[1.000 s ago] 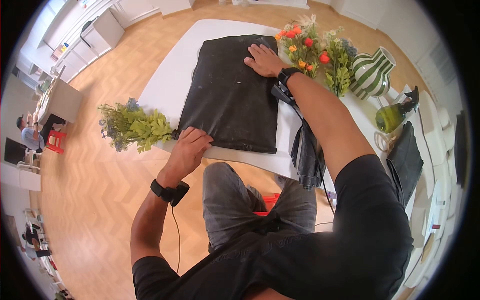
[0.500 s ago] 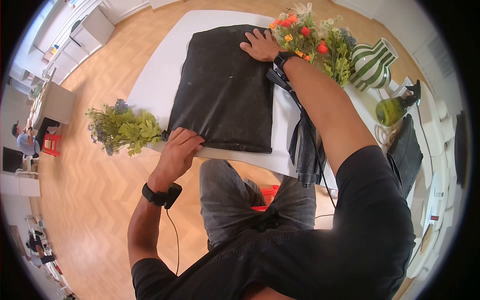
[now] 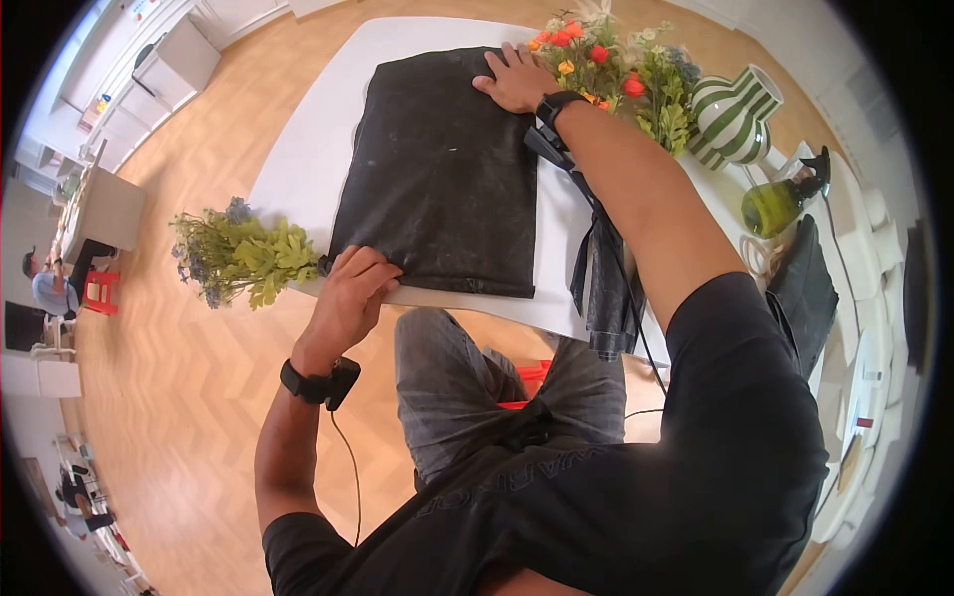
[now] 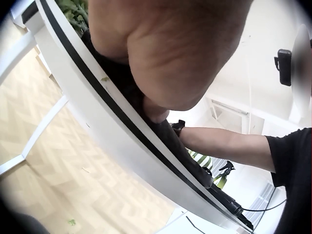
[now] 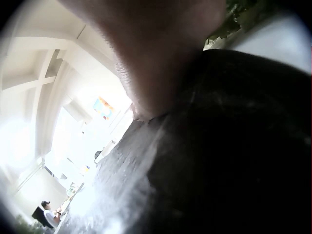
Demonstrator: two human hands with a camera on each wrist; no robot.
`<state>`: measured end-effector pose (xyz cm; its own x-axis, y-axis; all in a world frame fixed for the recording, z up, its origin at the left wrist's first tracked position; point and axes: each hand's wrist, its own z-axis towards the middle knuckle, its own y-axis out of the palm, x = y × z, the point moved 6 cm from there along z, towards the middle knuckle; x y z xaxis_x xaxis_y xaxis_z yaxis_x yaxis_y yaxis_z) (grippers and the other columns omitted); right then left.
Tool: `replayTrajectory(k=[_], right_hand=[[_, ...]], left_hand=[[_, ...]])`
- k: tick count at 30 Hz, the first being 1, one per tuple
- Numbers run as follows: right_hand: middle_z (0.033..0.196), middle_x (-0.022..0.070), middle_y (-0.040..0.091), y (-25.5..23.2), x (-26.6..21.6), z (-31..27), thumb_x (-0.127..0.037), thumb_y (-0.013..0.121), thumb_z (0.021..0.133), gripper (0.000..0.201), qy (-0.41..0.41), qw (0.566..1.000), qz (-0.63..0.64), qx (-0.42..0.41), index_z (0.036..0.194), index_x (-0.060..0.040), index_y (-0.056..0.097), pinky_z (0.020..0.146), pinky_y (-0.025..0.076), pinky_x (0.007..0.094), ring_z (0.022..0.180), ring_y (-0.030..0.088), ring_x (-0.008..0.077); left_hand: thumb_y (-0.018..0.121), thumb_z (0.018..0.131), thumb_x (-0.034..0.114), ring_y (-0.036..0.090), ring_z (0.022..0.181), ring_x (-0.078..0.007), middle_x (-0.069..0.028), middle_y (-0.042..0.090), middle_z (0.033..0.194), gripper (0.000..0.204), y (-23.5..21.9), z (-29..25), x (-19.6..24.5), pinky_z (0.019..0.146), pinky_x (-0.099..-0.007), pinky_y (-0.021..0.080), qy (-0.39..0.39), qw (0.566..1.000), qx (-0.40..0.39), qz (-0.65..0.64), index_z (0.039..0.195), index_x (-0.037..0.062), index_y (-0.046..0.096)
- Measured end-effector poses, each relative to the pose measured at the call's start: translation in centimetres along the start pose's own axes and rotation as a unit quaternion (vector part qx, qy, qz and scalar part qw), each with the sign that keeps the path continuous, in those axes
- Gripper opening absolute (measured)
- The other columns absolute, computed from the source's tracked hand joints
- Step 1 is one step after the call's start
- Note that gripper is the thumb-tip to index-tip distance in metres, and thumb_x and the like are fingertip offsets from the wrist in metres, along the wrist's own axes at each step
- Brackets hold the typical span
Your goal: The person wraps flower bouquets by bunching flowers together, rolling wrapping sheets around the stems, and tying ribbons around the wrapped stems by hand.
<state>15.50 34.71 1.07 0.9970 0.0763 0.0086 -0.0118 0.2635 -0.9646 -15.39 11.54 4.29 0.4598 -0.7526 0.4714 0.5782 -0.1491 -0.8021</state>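
A smooth black sheet (image 3: 447,169) with a leather-like look lies flat, its near edge folded over. My left hand (image 3: 348,293) grips that folded edge at the near left corner with bent fingers. In the left wrist view, the left hand (image 4: 165,53) covers most of the corner. Across the sheet, my right hand (image 3: 517,79) rests on the far right corner, fingers spread and nearly straight. The right wrist view has the right hand (image 5: 156,63) pressed to the black surface (image 5: 209,161), its fingertips hidden.
Under the sheet is a white table (image 3: 298,169). Blue flowers (image 3: 243,253) overhang its left edge. At the right are colourful flowers (image 3: 621,74), a striped vase (image 3: 730,119), a green spray bottle (image 3: 770,209) and a black folded item (image 3: 805,298). A crumpled black strip (image 3: 606,288) hangs over the front.
My right hand has slid away from me, its fingertips now at the sheet's far edge. The left hand stays at the near left corner. The head view has shifted a little.
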Motion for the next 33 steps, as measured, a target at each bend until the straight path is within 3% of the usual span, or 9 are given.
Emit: replayTrajectory(k=[4,6,8,11,19,22,27,31,33], right_hand=[[0.153,0.0236,0.031,-3.5,-1.8,0.4,-0.055,0.039,0.099,0.065,-0.069,0.990,0.028,0.120,0.143,-0.0078,0.042,0.113,0.029,0.0518,0.139,0.032,0.0421],[0.153,0.0247,0.030,-4.3,-4.3,-0.9,-0.055,0.039,0.099,0.066,-0.094,0.988,0.080,0.088,0.144,-0.0067,0.041,0.111,0.031,0.0525,0.138,0.034,0.0433],[0.155,0.0248,0.027,-3.8,-7.3,-3.9,-0.057,0.036,0.099,0.070,-0.186,0.966,0.167,-0.063,0.148,-0.0078,0.035,0.114,0.027,0.0521,0.141,0.029,0.0424],[0.157,0.0227,0.023,-0.8,-6.8,-6.7,-0.059,0.031,0.099,0.072,-0.144,0.978,0.102,-0.109,0.151,-0.0106,0.030,0.117,0.021,0.0508,0.145,0.023,0.0396],[0.159,0.0172,0.020,-0.4,-6.4,-7.3,-0.061,0.029,0.099,0.071,-0.135,0.979,0.124,-0.093,0.152,-0.0125,0.030,0.119,0.016,0.0488,0.147,0.017,0.0353],[0.159,0.0171,0.021,-0.5,-6.4,-7.4,-0.061,0.029,0.099,0.072,-0.136,0.979,0.126,-0.083,0.151,-0.0123,0.031,0.119,0.017,0.0487,0.147,0.018,0.0351],[0.158,0.0170,0.023,-0.4,-6.4,-7.4,-0.061,0.029,0.099,0.071,-0.138,0.980,0.125,-0.073,0.151,-0.0122,0.032,0.118,0.018,0.0489,0.146,0.020,0.0347],[0.158,0.0168,0.023,-0.6,-6.4,-7.5,-0.061,0.029,0.099,0.071,-0.135,0.980,0.126,-0.073,0.151,-0.0124,0.032,0.118,0.017,0.0490,0.147,0.019,0.0345],[0.158,0.0168,0.023,-0.7,-6.5,-7.6,-0.061,0.030,0.099,0.071,-0.134,0.980,0.129,-0.074,0.151,-0.0125,0.032,0.118,0.017,0.0490,0.147,0.019,0.0345]], left_hand=[[0.062,0.076,-0.008,0.056,0.084,-0.0335,-0.0144,0.057,0.087,0.015,-0.2,0.3,0.4,0.073,-0.0388,0.048,0.031,0.999,0.001,0.010,0.090,-0.0020,0.064],[0.063,0.077,-0.008,0.056,0.085,-0.0337,-0.0147,0.056,0.088,0.015,0.0,0.0,0.5,0.073,-0.0386,0.048,0.031,0.999,-0.006,0.001,0.091,-0.0022,0.064],[0.063,0.079,-0.007,0.057,0.087,-0.0335,-0.0147,0.056,0.089,0.013,-0.2,0.1,0.6,0.074,-0.0383,0.048,0.022,1.000,0.007,-0.013,0.091,-0.0027,0.064],[0.063,0.080,-0.007,0.058,0.087,-0.0327,-0.0145,0.057,0.090,0.012,-0.2,0.2,0.6,0.074,-0.0380,0.049,0.006,1.000,-0.012,-0.017,0.092,-0.0035,0.065],[0.063,0.082,-0.006,0.058,0.079,-0.0307,-0.0129,0.058,0.084,0.014,-0.7,0.9,0.4,0.071,-0.0365,0.048,-0.005,0.997,-0.054,-0.047,0.096,-0.0032,0.064],[0.062,0.083,-0.006,0.056,0.076,-0.0288,-0.0118,0.055,0.085,0.013,-0.6,1.1,-0.1,0.070,-0.0355,0.047,-0.100,0.988,-0.075,-0.085,0.096,-0.0018,0.061],[0.059,0.086,-0.004,0.050,0.072,-0.0272,-0.0105,0.050,0.086,0.006,-0.4,1.5,0.1,0.067,-0.0337,0.043,-0.039,0.994,-0.095,-0.041,0.089,-0.0006,0.055],[0.059,0.085,-0.004,0.049,0.076,-0.0276,-0.0104,0.049,0.084,0.005,-0.3,1.4,0.1,0.070,-0.0341,0.043,-0.051,0.994,-0.089,-0.036,0.088,-0.0002,0.057],[0.059,0.083,-0.005,0.049,0.082,-0.0282,-0.0100,0.049,0.084,0.005,-0.7,1.7,0.9,0.074,-0.0354,0.043,0.018,0.999,-0.043,0.008,0.085,-0.0003,0.058]])
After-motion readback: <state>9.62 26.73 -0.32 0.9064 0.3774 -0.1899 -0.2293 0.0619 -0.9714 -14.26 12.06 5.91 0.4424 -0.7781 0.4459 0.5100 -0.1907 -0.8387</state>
